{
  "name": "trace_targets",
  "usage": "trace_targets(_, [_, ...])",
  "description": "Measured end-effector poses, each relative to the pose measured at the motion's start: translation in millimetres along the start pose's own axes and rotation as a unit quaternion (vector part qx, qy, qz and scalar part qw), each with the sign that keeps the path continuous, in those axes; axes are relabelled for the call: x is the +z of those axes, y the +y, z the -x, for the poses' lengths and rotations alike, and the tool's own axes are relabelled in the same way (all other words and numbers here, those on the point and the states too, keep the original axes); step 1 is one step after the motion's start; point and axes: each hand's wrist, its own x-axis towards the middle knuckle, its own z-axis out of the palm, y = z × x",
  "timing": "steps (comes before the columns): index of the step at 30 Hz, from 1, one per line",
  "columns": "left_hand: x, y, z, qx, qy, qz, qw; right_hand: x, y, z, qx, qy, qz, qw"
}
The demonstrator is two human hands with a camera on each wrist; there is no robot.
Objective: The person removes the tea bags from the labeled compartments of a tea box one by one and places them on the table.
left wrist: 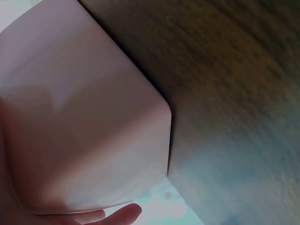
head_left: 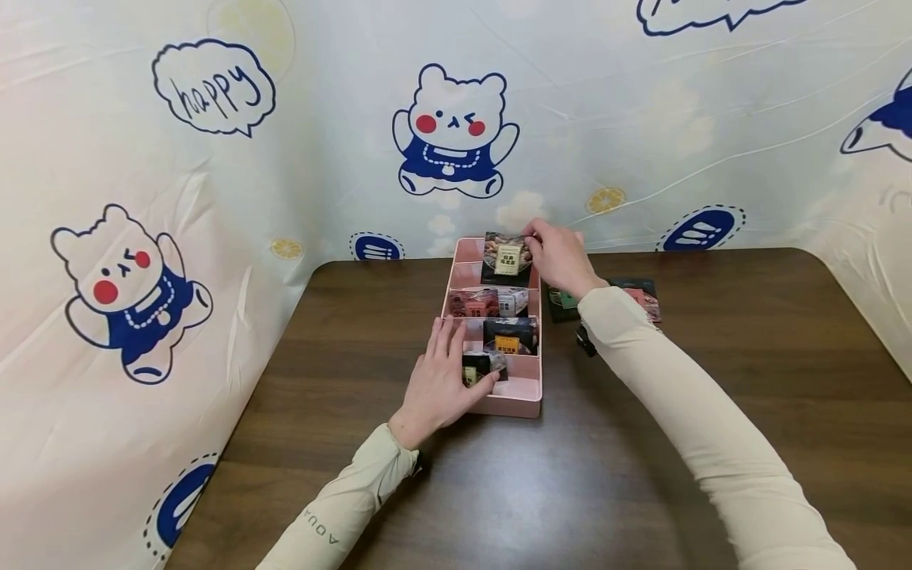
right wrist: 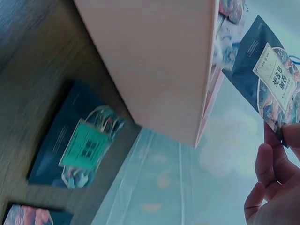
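Observation:
A pink divided box stands lengthwise on the table. My right hand pinches a dark sachet with a cream label by its edge, above the far compartments. The right wrist view shows this sachet between thumb and fingers, beside the box's top edge. Over the near left corner of the box rests my left hand, its fingers extended. Inside the box lie a black sachet nearest me, an orange-labelled sachet, and red sachets beside a pale one.
Right of the box, a green-labelled sachet and a red-labelled sachet lie on the wooden table, partly behind the right forearm. A printed cloth hangs along the table's back and left.

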Motion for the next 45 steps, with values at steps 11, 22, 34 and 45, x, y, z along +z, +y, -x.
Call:
trace_targets(11, [-2.5, 2.1, -1.1, -0.01, -0.016, 0.007, 0.9998, -23.8, 36, 11, 0.012, 0.003, 0.027, 1.0])
trace_targets(22, [-2.6, -0.6, -2.3, -0.001, -0.01, 0.004, 0.9999, -56.5, 91, 35, 0.063, 0.01, 0.012, 0.998])
trace_targets(34, [-2.0, 0.7, -2.2, -0.002, -0.002, 0.015, 0.9999, -82.1, 147, 60, 0.112, 0.001, 0.046, 0.993])
trace_targets(45, [-1.2, 1.5, -2.1, 0.0, -0.002, 0.017, 0.9999, -103.3, 192, 82, 0.148, -0.035, 0.078, 0.985])
